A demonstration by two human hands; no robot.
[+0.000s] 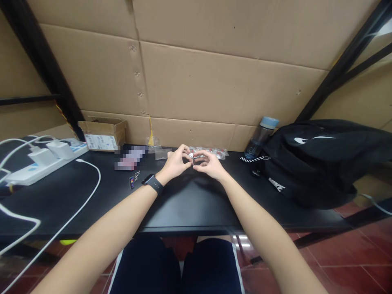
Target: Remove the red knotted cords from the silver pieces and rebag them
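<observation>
Over the black table, my left hand (177, 162) and my right hand (211, 165) meet, fingers curled in pinches. Between their fingertips is a small thin shiny piece (193, 161), seen nearly edge-on and partly covered by the fingers; its kind is too small to make out. Both hands appear to grip it. Just behind them lie several clear plastic packets (219, 153) with red and silvery contents. Another clear plastic bag (161, 154) rests left of my left hand. A small keychain (132, 180) with a colourful tag and metal clasp lies near my left wrist.
At left are a white power strip (29, 173) with plugs and trailing cables, and an open cardboard box (105, 134). A blurred-out flat item (131, 157) lies nearby. To the right stand a blue-lidded bottle (260, 136) and a black backpack (318, 163). Cardboard panels the back.
</observation>
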